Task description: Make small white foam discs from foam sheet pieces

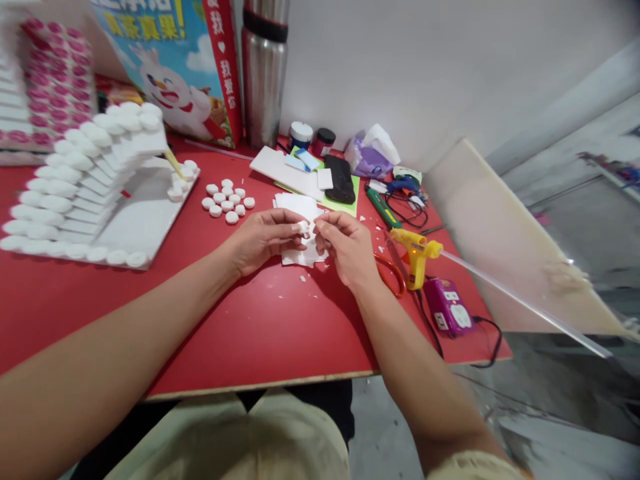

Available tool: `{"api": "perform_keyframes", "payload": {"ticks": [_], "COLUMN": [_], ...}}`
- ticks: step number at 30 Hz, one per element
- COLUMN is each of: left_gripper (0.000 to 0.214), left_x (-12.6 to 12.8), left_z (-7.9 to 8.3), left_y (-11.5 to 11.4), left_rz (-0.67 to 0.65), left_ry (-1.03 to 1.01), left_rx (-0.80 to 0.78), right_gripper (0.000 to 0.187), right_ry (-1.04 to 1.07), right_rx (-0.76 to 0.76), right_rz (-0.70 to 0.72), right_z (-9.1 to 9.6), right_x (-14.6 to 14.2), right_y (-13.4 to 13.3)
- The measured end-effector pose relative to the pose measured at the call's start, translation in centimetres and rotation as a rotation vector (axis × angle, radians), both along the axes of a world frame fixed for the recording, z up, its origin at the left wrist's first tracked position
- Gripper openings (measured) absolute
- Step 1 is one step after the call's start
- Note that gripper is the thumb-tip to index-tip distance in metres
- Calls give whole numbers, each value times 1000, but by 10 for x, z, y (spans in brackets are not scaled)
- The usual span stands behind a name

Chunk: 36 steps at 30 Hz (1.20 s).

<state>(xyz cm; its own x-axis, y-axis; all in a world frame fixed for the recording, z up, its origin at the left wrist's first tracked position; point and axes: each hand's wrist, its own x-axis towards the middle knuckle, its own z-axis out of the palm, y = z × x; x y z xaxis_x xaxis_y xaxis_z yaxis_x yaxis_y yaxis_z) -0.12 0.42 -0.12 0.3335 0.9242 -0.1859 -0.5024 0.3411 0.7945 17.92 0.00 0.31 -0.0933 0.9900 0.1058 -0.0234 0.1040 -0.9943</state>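
Both hands meet over the middle of the red table (260, 327). My left hand (267, 237) pinches a small white foam piece (303, 228) at its fingertips. My right hand (347, 247) is closed, its fingertips touching the same piece from the right. Under and behind the hands lie white foam sheets (300, 207), with small white scraps scattered on the table around them.
A white foam stair model (90, 187) stands at the left, several white round caps (227, 199) beside it. A yellow glue gun (417, 257) with a long stick, orange scissors (395, 270) and a purple box (447, 310) lie right. Steel flask (263, 73), jars and tissue at the back.
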Motion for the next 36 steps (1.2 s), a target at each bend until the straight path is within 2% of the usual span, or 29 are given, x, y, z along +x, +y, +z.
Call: {"api": "perform_keyframes", "payload": {"ticks": [3,8,16,22,27,32,36], "left_gripper": [25,29,34,35,37,45,48], "left_x": [1,1,2,3,3,4,4], "left_z": [0,-2,-3,-2,-2,-2,-3], "left_y": [-1,-2,-2,-2,-3,-3,-4], "left_rz": [-24,-28,-2,9,16,29,37], "left_ry": [10,46,83,125,159,181,173], "left_rx": [28,26,9,8,4,13,21], "right_gripper": [18,19,13,12,15,16,12], "right_ry": [27,-58,-387,-546,-647,-668,-559], "right_rx": [-62,1,237,415,497,520,421], "right_rz": [26,11,-97,-103,-112,-114,-124], "right_z": [-4,-4,-3,-3,-3,-4,-9], "right_x": [0,-1,2,2,2,2,2], "right_y": [3,1,-3,-5,-7,-7,-3]}}
